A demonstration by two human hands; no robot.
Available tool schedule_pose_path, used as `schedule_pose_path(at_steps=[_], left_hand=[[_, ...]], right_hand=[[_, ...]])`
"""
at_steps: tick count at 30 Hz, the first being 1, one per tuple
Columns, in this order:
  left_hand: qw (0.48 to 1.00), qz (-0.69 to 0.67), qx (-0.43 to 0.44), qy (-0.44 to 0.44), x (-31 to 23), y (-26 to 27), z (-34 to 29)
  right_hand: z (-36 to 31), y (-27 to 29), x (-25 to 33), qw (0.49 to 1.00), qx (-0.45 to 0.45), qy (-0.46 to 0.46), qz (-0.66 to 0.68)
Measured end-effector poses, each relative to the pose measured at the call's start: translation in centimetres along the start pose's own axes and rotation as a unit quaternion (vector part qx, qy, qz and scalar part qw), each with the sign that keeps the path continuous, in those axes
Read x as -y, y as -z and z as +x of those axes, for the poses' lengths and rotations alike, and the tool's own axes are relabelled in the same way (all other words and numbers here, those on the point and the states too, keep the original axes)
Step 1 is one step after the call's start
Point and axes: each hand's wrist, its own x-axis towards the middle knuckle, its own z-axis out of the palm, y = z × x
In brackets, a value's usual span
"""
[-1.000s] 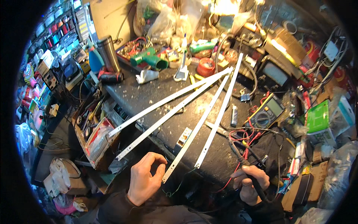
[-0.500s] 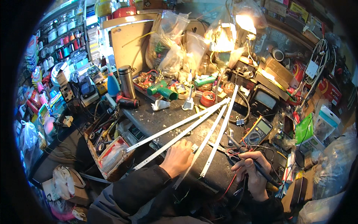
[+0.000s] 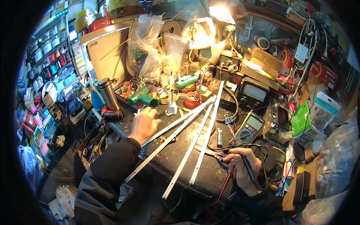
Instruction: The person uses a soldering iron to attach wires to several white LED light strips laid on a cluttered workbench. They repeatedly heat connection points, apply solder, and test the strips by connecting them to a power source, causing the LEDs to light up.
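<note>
A: What is the work surface like?

B: It's a dark, scuffed worktop (image 3: 217, 172), littered along its back and right sides. 4 white strips (image 3: 188, 150) fan across it, their far ends bunched together and their near ends spread toward the person; 2 of those near ends reach past the front edge.

A: And the hands?

B: The right hand (image 3: 243, 167) is closed around a dark pen-shaped tool (image 3: 249, 168) with a cable, tip up, right of the strips. The left hand (image 3: 145, 125) has its thumb away from its fingers, beside a white crumpled wad (image 3: 138, 117); I can't tell whether it grips it. The leftmost strip runs just beside that hand.

A: What else lies around?

B: A yellow-edged multimeter (image 3: 250, 129) beyond the tool, a red round tub (image 3: 192, 99) and a green tube-shaped piece (image 3: 143, 98) toward the back, and a steel flask (image 3: 108, 95) at the left.

A: The room?

B: Crowded. A lit lamp (image 3: 221, 14) glares above the back, packed shelves (image 3: 48, 45) fill the left, and clear plastic bags (image 3: 333, 157) bulge at the right.
</note>
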Motion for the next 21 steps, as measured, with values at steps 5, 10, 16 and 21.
schedule_pose_path(at_steps=[5,10,16,21], left_hand=[[0.977,-0.147,0.147,-0.054,-9.4,-5.1,0.1],[0.993,-0.055,0.079,-0.069,-15.2,-10.3,0.1],[0.988,-0.087,0.11,-0.068,-15.4,-12.2,0.5],[0.976,-0.168,0.14,-0.023,-14.4,-8.0,-0.4]], right_hand=[[0.0,-0.1,-0.2,1.0,-0.012,0.007,-0.016],[-0.1,-0.2,-0.3,0.999,0.002,0.018,-0.036],[0.0,-0.1,-0.2,0.999,0.004,0.017,-0.043],[-0.1,-0.1,-0.1,0.999,0.007,0.004,-0.034]])
